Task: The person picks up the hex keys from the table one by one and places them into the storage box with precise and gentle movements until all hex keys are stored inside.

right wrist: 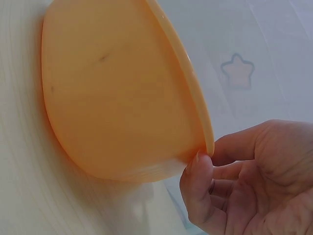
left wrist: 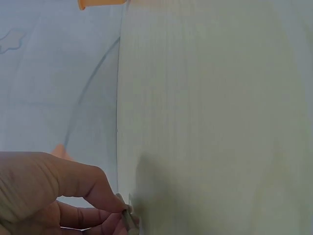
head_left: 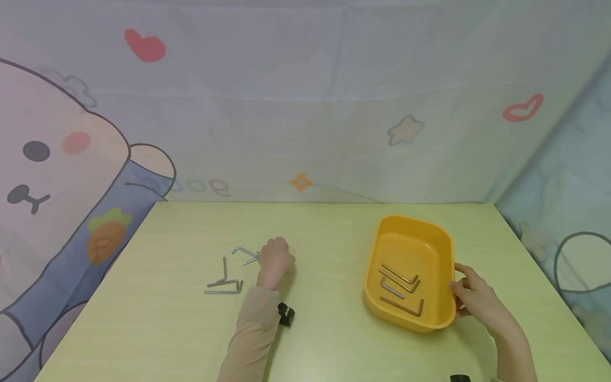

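Observation:
My left hand [head_left: 276, 260] is over the left middle of the table, pinching a metal hex key [left wrist: 128, 221] between thumb and fingers; most of that key is hidden by the hand. Just left of it lie more silver L-shaped hex keys [head_left: 223, 292], several in a loose group. On the right, my right hand [head_left: 482, 298] grips the rim of a yellow plastic bin [head_left: 410, 241], thumb on one side and fingers on the other. Inside the bin are several hex keys [head_left: 400, 306], some brassy and one greyer. The right wrist view shows the bin's outer wall [right wrist: 112, 107].
The pale wooden table [head_left: 324, 297] ends at a back edge against a printed cloth [head_left: 305, 106] with hearts and a star. A black wrist strap piece [head_left: 286, 314] is on the left sleeve. The bin stands on the table's right half.

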Motion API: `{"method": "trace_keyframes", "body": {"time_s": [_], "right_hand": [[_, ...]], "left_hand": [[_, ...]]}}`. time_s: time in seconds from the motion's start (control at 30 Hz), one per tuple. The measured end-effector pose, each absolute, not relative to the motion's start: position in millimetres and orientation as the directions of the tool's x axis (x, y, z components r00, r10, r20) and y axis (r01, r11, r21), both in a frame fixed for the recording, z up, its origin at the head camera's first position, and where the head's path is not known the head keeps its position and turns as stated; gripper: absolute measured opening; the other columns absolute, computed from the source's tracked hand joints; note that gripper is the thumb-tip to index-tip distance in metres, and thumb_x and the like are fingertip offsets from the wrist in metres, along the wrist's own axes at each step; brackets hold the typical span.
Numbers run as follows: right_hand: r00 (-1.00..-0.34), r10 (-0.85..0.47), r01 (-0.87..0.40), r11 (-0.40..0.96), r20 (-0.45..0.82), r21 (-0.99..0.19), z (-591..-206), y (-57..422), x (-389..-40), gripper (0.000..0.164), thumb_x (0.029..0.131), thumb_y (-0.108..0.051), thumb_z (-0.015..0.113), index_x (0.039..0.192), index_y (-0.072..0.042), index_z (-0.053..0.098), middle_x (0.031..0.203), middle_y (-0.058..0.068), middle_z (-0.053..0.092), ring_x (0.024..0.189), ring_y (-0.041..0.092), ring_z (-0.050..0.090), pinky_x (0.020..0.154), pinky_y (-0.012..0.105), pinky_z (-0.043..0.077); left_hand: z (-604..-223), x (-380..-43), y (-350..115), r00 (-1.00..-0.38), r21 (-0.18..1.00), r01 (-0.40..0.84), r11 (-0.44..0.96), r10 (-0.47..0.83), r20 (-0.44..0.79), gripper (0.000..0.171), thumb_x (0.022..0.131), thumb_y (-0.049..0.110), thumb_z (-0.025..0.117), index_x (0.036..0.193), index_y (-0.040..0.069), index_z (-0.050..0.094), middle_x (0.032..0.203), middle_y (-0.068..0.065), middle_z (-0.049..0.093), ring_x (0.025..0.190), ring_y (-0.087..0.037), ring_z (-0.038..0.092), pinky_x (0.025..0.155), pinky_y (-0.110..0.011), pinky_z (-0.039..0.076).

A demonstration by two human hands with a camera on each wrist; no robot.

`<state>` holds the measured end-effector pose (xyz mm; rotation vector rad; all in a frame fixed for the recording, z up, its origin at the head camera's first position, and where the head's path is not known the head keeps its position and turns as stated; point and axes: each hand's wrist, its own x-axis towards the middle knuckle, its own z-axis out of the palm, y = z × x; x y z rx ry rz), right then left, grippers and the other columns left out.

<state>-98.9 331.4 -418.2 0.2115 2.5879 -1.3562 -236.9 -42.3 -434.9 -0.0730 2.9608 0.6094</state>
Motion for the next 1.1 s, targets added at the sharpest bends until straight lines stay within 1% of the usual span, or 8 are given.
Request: {"method": "trace_keyframes", "body": {"time_s": [0.13, 0.23, 0.27, 0.37, 0.57, 0.8, 0.93, 1.1], "right_hand": [[-0.968, 0.026, 0.221, 0.563, -0.25, -0.797, -418, 331, -99, 0.06, 0.103, -0.016, 0.037, 0.149, 0.009, 0.008, 0.092, 0.014, 0.054, 0.07, 0.013, 0.058, 0.061, 0.028, 0.056], [-0.968, 0.024, 0.22, 0.561, -0.25, -0.798, -417, 332, -99, 0.06, 0.103, -0.016, 0.037, 0.149, 0.009, 0.007, 0.093, 0.015, 0.054, 0.071, 0.014, 0.058, 0.062, 0.029, 0.056], [-0.968, 0.024, 0.22, 0.561, -0.25, -0.798, -417, 332, -99, 0.06, 0.103, -0.016, 0.037, 0.149, 0.009, 0.007, 0.093, 0.015, 0.054, 0.071, 0.014, 0.058, 0.062, 0.029, 0.056], [-0.968, 0.024, 0.221, 0.56, -0.25, -0.799, -417, 332, -98, 0.06, 0.102, -0.016, 0.037, 0.149, 0.009, 0.007, 0.093, 0.015, 0.054, 0.071, 0.015, 0.058, 0.062, 0.029, 0.056], [-0.968, 0.021, 0.221, 0.554, -0.251, -0.802, -417, 332, -98, 0.06, 0.103, -0.016, 0.037, 0.149, 0.008, 0.007, 0.091, 0.014, 0.054, 0.07, 0.015, 0.058, 0.061, 0.029, 0.056], [-0.967, 0.025, 0.224, 0.556, -0.253, -0.801, -418, 332, -98, 0.06, 0.102, -0.016, 0.037, 0.149, 0.008, 0.008, 0.091, 0.013, 0.054, 0.07, 0.014, 0.058, 0.061, 0.029, 0.056], [-0.967, 0.023, 0.223, 0.553, -0.253, -0.803, -418, 332, -98, 0.06, 0.102, -0.016, 0.037, 0.149, 0.008, 0.007, 0.092, 0.014, 0.054, 0.07, 0.014, 0.058, 0.062, 0.029, 0.056], [-0.964, 0.018, 0.231, 0.546, -0.265, -0.805, -418, 332, -98, 0.061, 0.103, -0.017, 0.037, 0.15, 0.008, 0.006, 0.093, 0.014, 0.054, 0.07, 0.014, 0.058, 0.062, 0.029, 0.056]], "left_hand": [[-436, -234, -43, -0.994, 0.416, -0.063, 0.907, -0.018, -0.109, 0.024, 0.076, 0.0, 0.057, 0.065, 0.01, 0.039, 0.073, -0.008, 0.044, 0.061, -0.02, 0.039, 0.053, -0.029, 0.031], [-437, -231, -42, -0.996, 0.451, -0.054, 0.891, -0.015, -0.089, 0.009, 0.078, 0.0, 0.057, 0.078, 0.005, 0.05, 0.077, -0.01, 0.05, 0.062, -0.021, 0.042, 0.051, -0.029, 0.035], [-437, -231, -41, -0.996, 0.461, -0.053, 0.886, -0.016, -0.083, 0.007, 0.079, 0.001, 0.057, 0.084, 0.003, 0.052, 0.078, -0.01, 0.052, 0.062, -0.021, 0.044, 0.051, -0.029, 0.036], [-438, -228, -39, -0.999, 0.481, -0.036, 0.876, -0.013, -0.051, 0.015, 0.08, 0.001, 0.056, 0.095, -0.002, 0.055, 0.083, -0.013, 0.055, 0.064, -0.023, 0.047, 0.052, -0.032, 0.041], [-438, -222, -36, -1.0, 0.546, 0.014, 0.838, 0.008, 0.013, 0.021, 0.077, -0.004, 0.055, 0.098, -0.004, 0.056, 0.083, -0.014, 0.058, 0.065, -0.023, 0.048, 0.053, -0.033, 0.041], [-442, -218, -34, -0.996, 0.629, 0.077, 0.774, 0.03, 0.084, 0.029, 0.078, -0.005, 0.056, 0.106, -0.001, 0.06, 0.092, -0.015, 0.065, 0.068, -0.022, 0.054, 0.054, -0.027, 0.04], [-443, -217, -34, -0.994, 0.671, 0.099, 0.735, 0.038, 0.104, 0.033, 0.078, -0.004, 0.057, 0.11, 0.003, 0.06, 0.091, -0.014, 0.065, 0.07, -0.022, 0.057, 0.056, -0.027, 0.04], [-440, -215, -32, -0.993, 0.707, 0.112, 0.698, 0.049, 0.108, 0.036, 0.079, -0.005, 0.057, 0.114, 0.005, 0.059, 0.087, -0.011, 0.064, 0.069, -0.02, 0.055, 0.055, -0.026, 0.04]]}}
